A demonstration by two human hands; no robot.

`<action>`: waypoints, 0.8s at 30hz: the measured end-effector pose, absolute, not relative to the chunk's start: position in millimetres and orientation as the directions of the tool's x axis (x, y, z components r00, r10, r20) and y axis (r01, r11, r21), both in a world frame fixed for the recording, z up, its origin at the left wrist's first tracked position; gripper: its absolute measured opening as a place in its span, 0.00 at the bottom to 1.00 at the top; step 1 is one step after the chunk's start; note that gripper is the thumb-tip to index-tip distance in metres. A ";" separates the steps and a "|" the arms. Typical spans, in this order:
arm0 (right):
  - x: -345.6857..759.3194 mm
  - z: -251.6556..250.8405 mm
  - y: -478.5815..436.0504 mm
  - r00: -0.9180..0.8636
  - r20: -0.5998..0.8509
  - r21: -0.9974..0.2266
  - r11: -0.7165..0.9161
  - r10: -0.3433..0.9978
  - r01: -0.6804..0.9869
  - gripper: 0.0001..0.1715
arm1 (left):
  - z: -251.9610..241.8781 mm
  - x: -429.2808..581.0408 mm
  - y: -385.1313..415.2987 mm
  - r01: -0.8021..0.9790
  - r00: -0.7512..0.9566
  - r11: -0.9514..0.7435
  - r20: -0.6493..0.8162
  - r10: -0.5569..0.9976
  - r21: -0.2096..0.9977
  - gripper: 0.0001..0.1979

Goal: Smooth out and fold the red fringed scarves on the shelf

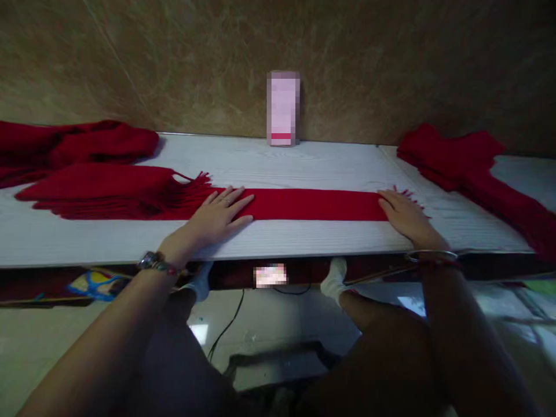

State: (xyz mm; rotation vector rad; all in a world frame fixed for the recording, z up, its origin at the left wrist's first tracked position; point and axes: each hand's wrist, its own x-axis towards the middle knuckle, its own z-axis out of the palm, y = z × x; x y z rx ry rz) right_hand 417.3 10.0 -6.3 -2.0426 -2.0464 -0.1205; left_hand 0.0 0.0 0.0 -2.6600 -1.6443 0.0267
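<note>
One red scarf (313, 204) lies flat along the desk (304, 238), parallel to its near edge. It looks light, soft and limp, hardly fragile but quick to ruffle; the corners beside its fringed right end (406, 192) seem the best places to pinch. The left hand (223, 211) rests palm down on its left part, fingers spread wide; the right hand (403, 214) lies flat over its right end, fingers closer together, gripping nothing. Left of the left hand sits a layered red stack (104, 188); rumpled red cloth (452, 156) lies rightward, reaching the desk's far edge.
</note>
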 end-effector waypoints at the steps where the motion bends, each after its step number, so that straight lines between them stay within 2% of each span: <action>1: 424.5 -6.3 8.4 0.038 0.220 -0.116 -0.013 0.975 0.993 0.27 | -0.9 -0.7 0.5 0.890 0.456 -0.456 0.008 0.890 -0.014 0.30; 4: 440.0 -4.2 3.3 0.119 0.239 -0.114 -0.094 0.964 0.989 0.27 | -2.6 -1.7 1.2 0.884 0.468 -0.468 0.037 0.883 0.004 0.29; 7: 436.2 2.3 -1.2 0.208 0.338 -0.117 -0.179 0.918 0.977 0.27 | -2.0 -0.4 0.3 0.888 0.459 -0.460 0.043 0.887 0.017 0.29; 9: 422.4 7.5 -2.6 0.171 0.425 -0.138 -0.124 0.889 0.983 0.27 | -0.6 1.1 -1.0 0.895 0.444 -0.445 0.034 0.895 0.018 0.29; 11: 404.7 10.8 -2.1 0.057 0.451 -0.145 0.010 0.890 0.989 0.25 | 0.8 2.3 -2.3 0.899 0.438 -0.438 0.032 0.899 0.016 0.30; 13: 389.9 10.7 0.1 -0.047 0.406 -0.125 0.106 0.913 0.986 0.22 | 1.8 3.2 -3.2 0.900 0.435 -0.436 0.039 0.900 0.015 0.30; 15: 383.4 7.5 2.7 -0.069 0.348 -0.091 0.107 0.935 0.990 0.20 | 2.2 3.7 -3.7 0.903 0.428 -0.428 0.042 0.903 0.015 0.29; 24: 411.3 5.7 -1.2 0.188 0.249 0.028 -0.201 0.950 0.979 0.25 | 1.0 3.9 -5.2 0.904 0.425 -0.426 0.068 0.903 0.015 0.30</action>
